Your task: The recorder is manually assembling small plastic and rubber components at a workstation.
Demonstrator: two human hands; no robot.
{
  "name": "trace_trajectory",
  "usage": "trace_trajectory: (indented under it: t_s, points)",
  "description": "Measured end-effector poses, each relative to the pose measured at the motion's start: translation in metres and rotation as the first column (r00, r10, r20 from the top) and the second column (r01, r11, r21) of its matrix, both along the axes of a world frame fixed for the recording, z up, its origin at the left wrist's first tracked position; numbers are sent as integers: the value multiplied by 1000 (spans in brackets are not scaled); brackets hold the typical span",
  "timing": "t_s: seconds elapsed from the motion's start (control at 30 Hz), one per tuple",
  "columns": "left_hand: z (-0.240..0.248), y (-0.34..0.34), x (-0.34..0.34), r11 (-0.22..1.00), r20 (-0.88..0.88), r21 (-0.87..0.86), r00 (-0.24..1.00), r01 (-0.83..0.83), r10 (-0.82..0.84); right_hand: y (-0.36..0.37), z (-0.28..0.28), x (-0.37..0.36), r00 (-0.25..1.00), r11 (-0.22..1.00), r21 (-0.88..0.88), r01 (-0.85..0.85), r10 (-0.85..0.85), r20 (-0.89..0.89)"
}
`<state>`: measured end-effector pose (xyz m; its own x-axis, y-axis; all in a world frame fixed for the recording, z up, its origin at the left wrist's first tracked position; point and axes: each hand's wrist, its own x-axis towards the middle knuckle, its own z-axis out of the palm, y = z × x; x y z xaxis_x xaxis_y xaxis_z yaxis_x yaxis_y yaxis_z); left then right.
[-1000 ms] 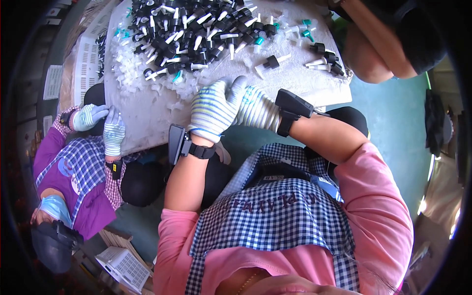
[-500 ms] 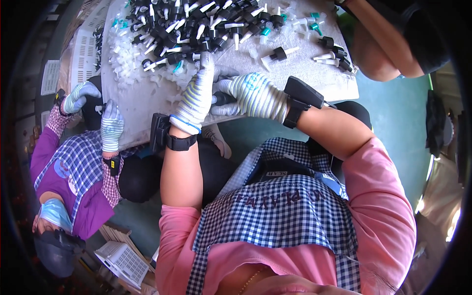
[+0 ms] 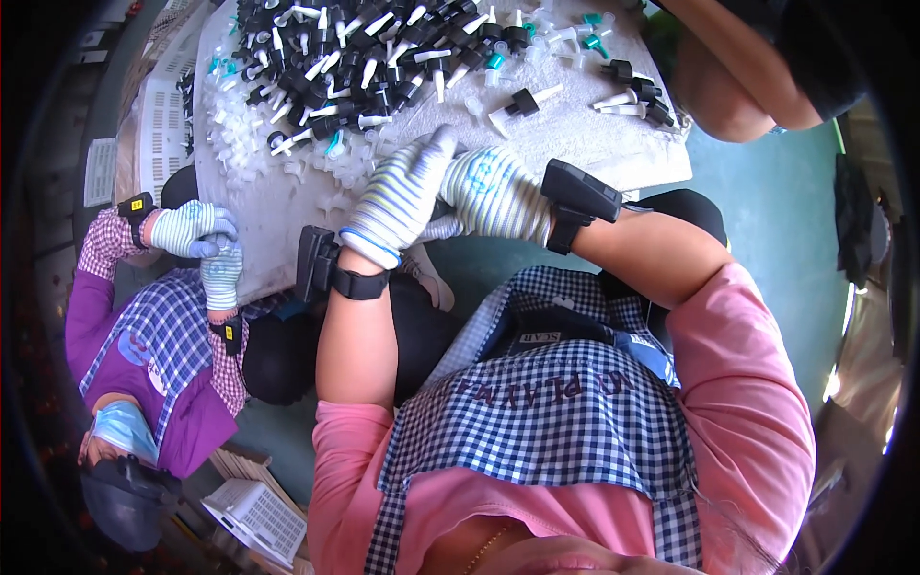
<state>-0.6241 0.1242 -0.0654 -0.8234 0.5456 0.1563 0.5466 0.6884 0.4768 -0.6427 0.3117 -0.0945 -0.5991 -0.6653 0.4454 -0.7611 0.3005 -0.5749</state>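
We hold our two gloved hands together over the table's near edge, the left hand (image 3: pixel 396 199) against the right hand (image 3: pixel 496 195). A dark piece (image 3: pixel 442 210), mostly hidden, sits between them; the right fingers are curled closed on it, while we cannot tell whether the left fingers grip it too. Farther off on the pale table (image 3: pixel 594 158) lies a heap of black pump heads (image 3: pixel 359 57) with white nozzles, with translucent parts (image 3: pixel 235 129) scattered along its left and near sides. To the right of the heap, one pump (image 3: pixel 523 103) lies alone, and a small cluster of pumps (image 3: pixel 640 93) rests near the right edge. On our left, a co-worker's gloved hands (image 3: pixel 195 230) meet beside the table; at far right we see another person's bare arm (image 3: pixel 733 57).
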Motion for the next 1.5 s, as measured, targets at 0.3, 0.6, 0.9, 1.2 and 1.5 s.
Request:
trace_trajectory:
  t_s: [0.3, 0.6, 0.9, 1.2, 1.5]
  points:
    - [16, 24, -2, 454, 851, 329, 469, -828, 238, 11, 22, -18, 999, 987, 156, -24, 31, -39]
    - [9, 27, -29, 783, -43, 169, 789, -598, 612, 56, 32, -39, 979, 926, 319, 203, -186, -83]
    - [-15, 50, -53, 843, -342, -44, 801, -536, 491, 60, 29, -49, 986, 927, 349, 135, -161, 48]
    - [-5, 50, -54, 818, -380, 4, 756, -575, 533, 57, 42, -60, 938, 923, 249, 293, -328, 110]
    - [-4, 54, -63, 805, -279, -230, 830, -547, 484, 46, 44, -62, 933, 918, 196, 345, -358, 34]
